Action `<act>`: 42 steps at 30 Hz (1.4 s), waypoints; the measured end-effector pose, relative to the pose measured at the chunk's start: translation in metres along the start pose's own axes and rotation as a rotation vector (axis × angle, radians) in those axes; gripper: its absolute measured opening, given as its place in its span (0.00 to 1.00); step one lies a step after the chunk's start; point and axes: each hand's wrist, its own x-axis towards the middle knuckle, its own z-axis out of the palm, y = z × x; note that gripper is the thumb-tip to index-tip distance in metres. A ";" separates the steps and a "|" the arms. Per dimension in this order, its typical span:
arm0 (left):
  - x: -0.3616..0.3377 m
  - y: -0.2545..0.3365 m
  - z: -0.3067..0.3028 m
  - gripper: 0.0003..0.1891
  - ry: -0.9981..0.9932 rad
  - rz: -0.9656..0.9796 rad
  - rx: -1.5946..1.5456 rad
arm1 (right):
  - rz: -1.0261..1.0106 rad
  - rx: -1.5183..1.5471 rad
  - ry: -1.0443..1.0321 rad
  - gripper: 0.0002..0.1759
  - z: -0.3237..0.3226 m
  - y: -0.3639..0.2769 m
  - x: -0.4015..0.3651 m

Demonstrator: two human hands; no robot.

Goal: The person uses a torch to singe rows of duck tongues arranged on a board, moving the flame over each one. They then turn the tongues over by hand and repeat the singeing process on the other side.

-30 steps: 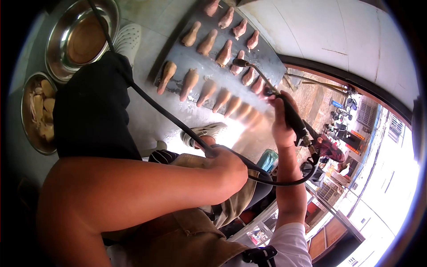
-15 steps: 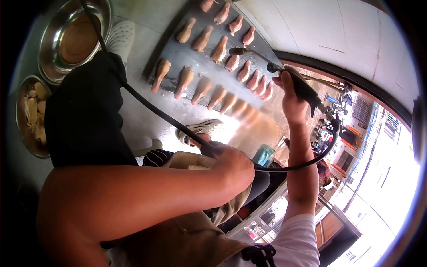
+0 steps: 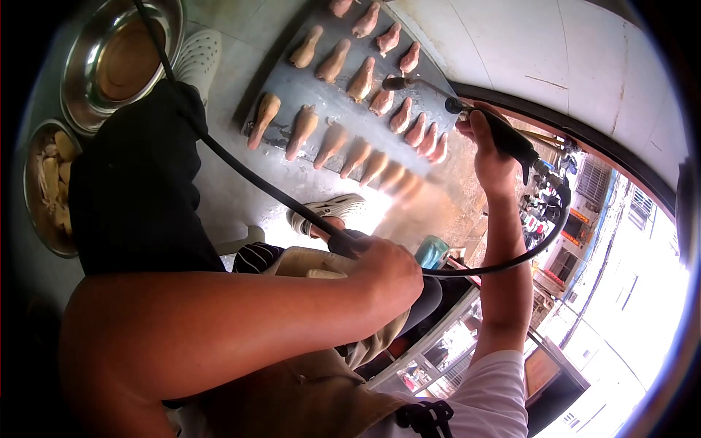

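My right hand [image 3: 496,164] is wrapped round the black handle of a blowtorch [image 3: 504,142]. The torch's metal tube and dark nozzle [image 3: 394,83] reach left over raw chicken drumsticks [image 3: 360,80], which lie in rows on a grey metal sheet [image 3: 314,91]. No flame can be made out. Closed round the black hose [image 3: 270,191] near my lap is my left hand [image 3: 387,277]. From there the hose curves across behind my right forearm area to the torch handle. Some drumsticks look browner, others pinker.
On the left stand a shiny metal basin [image 3: 73,80] and a bowl of pale pieces [image 3: 52,182]. A black-clad knee [image 3: 139,175] and white clogs [image 3: 201,62] are close by. A dark-framed opening at right shows a bright street [image 3: 621,292].
My right hand and the torch have shifted slightly right and down, and the hose loop has swung right. My left hand stays nearly in place on the hose.
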 end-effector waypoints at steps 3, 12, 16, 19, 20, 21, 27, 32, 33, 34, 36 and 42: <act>-0.001 0.000 -0.001 0.15 0.004 -0.004 0.008 | 0.009 0.003 0.004 0.18 -0.001 0.003 0.001; 0.001 0.002 0.001 0.15 0.008 -0.013 0.032 | 0.021 -0.015 0.012 0.18 0.006 -0.005 0.011; -0.001 -0.001 -0.005 0.16 -0.006 0.018 0.012 | 0.012 -0.018 0.002 0.18 0.008 -0.007 0.016; 0.000 -0.001 -0.003 0.16 -0.002 0.013 -0.006 | 0.011 -0.041 -0.002 0.19 0.009 -0.009 0.018; 0.000 0.000 -0.002 0.16 0.008 0.008 0.007 | 0.008 -0.051 -0.005 0.20 0.009 -0.009 0.019; -0.001 0.000 -0.002 0.16 0.019 0.003 0.021 | 0.006 -0.060 -0.007 0.20 0.009 -0.010 0.019; -0.002 0.002 -0.001 0.16 0.043 -0.023 0.020 | 0.018 -0.083 -0.062 0.20 0.003 -0.007 0.015; 0.000 0.004 0.001 0.16 0.050 -0.031 0.000 | -0.036 -0.100 -0.083 0.18 0.000 -0.014 0.014; 0.001 0.004 0.002 0.16 0.056 -0.038 -0.001 | -0.059 -0.112 -0.083 0.17 0.000 -0.016 0.015; 0.001 0.005 0.004 0.16 0.061 -0.043 -0.003 | -0.087 -0.109 -0.089 0.17 0.000 -0.018 0.017; 0.000 0.005 0.002 0.16 0.059 -0.042 -0.008 | -0.142 -0.104 -0.102 0.16 0.003 -0.026 0.022; 0.005 0.006 0.010 0.14 0.233 -0.035 -0.037 | -0.199 -0.393 -0.333 0.14 0.006 -0.051 0.047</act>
